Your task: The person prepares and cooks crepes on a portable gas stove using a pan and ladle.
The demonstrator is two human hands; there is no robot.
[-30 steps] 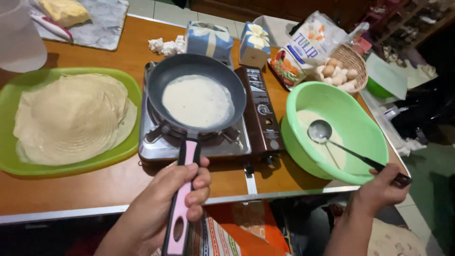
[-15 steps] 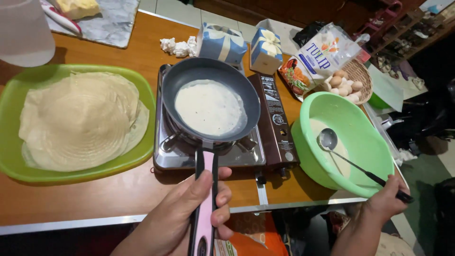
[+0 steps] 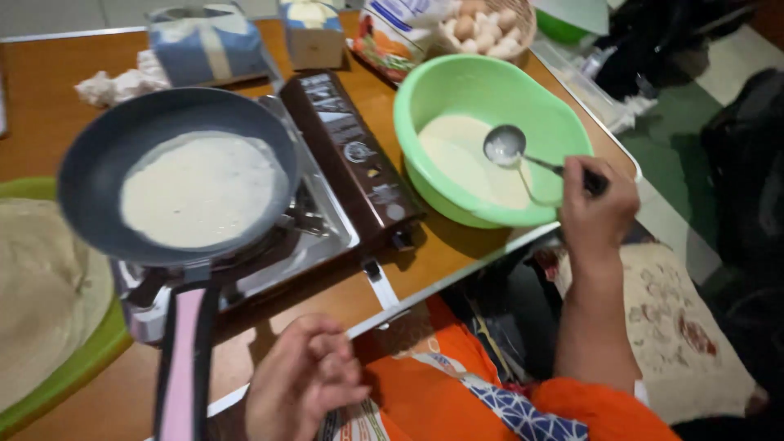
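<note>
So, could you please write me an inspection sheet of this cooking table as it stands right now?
Surface: brown wooden table with a pale front edge.
Job's things: dark frying pan with a pink handle on the portable stove, a pale pancake in it; green bowl of batter with the ladle inside.
Clutter: green tray of cooked pancakes, two cartons, eggs, crumpled tissue.
Grippers: right hand holds the ladle handle; left hand is loosely curled beside the pan handle, not touching it.
Cables: nothing seen.
Surroundings: patterned mat on the floor.
</note>
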